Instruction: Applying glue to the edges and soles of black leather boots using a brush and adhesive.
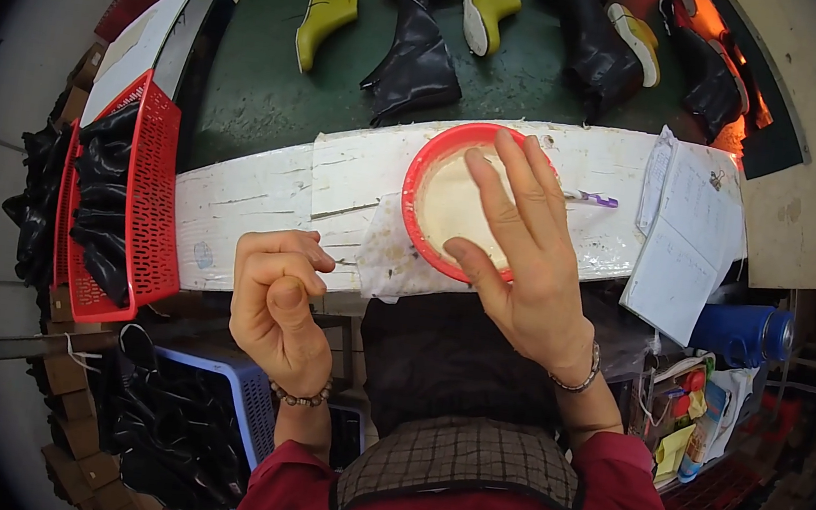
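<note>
A red bowl (413,210) of cream-coloured liquid (450,199) stands on the white bench top (265,183). Over its right side is my right hand (529,254), fingers stretched and apart, with nothing in it. I cannot tell whether the fingertips touch the liquid. To the left of the bowl, in front of the bench edge, my left hand (282,296) is closed, its fingers curled in and the thumb bent; I see nothing held there. A thin purple-handled tool (595,199) lies right of the bowl, its other end hidden behind my right hand.
Black boots (415,64) and yellow-green boot forms (326,29) lie on a dark green belt beyond the bench. A red basket (157,206) of black boots stands left, a blue crate (255,409) below. Papers (687,236) and a blue flask (741,331) are right.
</note>
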Action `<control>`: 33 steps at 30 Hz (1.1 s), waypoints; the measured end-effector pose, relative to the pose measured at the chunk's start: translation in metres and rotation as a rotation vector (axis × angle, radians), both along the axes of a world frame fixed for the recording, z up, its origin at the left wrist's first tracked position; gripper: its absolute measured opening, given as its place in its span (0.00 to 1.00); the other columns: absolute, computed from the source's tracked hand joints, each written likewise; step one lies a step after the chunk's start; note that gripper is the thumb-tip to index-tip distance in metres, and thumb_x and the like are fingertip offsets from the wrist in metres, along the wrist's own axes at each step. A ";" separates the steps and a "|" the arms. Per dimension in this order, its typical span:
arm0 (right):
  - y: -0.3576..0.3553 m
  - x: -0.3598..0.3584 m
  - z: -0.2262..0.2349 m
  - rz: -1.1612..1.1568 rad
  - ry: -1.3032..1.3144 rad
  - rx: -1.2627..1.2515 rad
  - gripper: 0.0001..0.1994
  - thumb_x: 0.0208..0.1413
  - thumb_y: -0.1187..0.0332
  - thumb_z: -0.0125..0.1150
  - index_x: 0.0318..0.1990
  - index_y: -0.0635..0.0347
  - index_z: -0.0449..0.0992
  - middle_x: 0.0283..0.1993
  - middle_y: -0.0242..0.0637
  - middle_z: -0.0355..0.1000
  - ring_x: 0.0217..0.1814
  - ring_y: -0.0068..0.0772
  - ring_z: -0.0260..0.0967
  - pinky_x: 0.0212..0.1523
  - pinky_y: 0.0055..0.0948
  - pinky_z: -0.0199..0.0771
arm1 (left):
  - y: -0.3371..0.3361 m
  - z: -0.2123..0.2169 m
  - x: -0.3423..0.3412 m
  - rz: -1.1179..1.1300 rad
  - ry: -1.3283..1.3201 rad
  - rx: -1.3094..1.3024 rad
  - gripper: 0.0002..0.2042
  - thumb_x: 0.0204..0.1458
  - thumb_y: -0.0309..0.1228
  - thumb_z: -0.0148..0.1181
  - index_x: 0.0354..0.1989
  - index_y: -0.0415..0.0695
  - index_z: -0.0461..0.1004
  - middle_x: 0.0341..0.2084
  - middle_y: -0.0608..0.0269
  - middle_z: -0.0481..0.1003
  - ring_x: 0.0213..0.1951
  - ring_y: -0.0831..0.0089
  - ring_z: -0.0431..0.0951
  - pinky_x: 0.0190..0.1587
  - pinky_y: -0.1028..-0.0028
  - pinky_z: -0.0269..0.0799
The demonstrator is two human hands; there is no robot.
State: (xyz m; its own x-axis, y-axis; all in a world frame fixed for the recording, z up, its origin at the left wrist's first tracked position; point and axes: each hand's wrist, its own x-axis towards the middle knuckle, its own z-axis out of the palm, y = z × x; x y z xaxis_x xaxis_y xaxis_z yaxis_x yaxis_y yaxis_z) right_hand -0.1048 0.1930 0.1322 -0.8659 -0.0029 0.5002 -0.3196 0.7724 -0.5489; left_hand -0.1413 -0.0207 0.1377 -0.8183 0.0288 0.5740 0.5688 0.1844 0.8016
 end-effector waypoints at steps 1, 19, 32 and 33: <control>0.002 0.000 -0.002 -0.007 0.000 0.003 0.34 0.56 0.68 0.70 0.70 0.65 0.66 0.75 0.55 0.57 0.79 0.61 0.50 0.74 0.50 0.55 | 0.001 -0.001 0.000 -0.007 0.000 0.003 0.24 0.69 0.49 0.49 0.27 0.41 0.70 0.31 0.57 0.71 0.32 0.69 0.75 0.48 0.60 0.75; 0.003 0.009 0.000 0.121 -0.052 -0.497 0.46 0.51 0.77 0.69 0.77 0.60 0.51 0.66 0.49 0.71 0.70 0.44 0.67 0.67 0.39 0.66 | 0.047 0.013 0.004 -0.239 0.141 -0.440 0.12 0.42 0.34 0.77 0.37 0.53 0.86 0.46 0.63 0.75 0.49 0.62 0.74 0.55 0.61 0.66; 0.011 0.003 0.004 0.219 -0.213 -1.099 0.36 0.60 0.78 0.64 0.75 0.65 0.56 0.60 0.46 0.75 0.61 0.28 0.72 0.60 0.30 0.72 | 0.044 0.011 -0.006 -0.222 0.024 0.003 0.06 0.57 0.31 0.64 0.33 0.42 0.77 0.40 0.53 0.74 0.43 0.63 0.76 0.49 0.68 0.72; 0.011 0.002 0.002 0.212 -0.246 -1.171 0.34 0.61 0.77 0.64 0.74 0.64 0.57 0.58 0.43 0.76 0.61 0.28 0.73 0.58 0.30 0.73 | 0.042 0.011 -0.005 -0.241 -0.012 -0.034 0.06 0.58 0.31 0.64 0.34 0.42 0.77 0.40 0.52 0.75 0.44 0.63 0.76 0.50 0.67 0.71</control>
State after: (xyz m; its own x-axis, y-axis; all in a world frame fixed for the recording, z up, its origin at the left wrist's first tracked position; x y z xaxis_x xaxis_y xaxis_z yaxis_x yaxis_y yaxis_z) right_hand -0.1028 0.2036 0.1339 -0.9752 0.1875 0.1174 -0.1686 -0.2869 -0.9430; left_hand -0.1465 0.0208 0.1492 -0.7920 0.2435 0.5599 0.5903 0.0711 0.8041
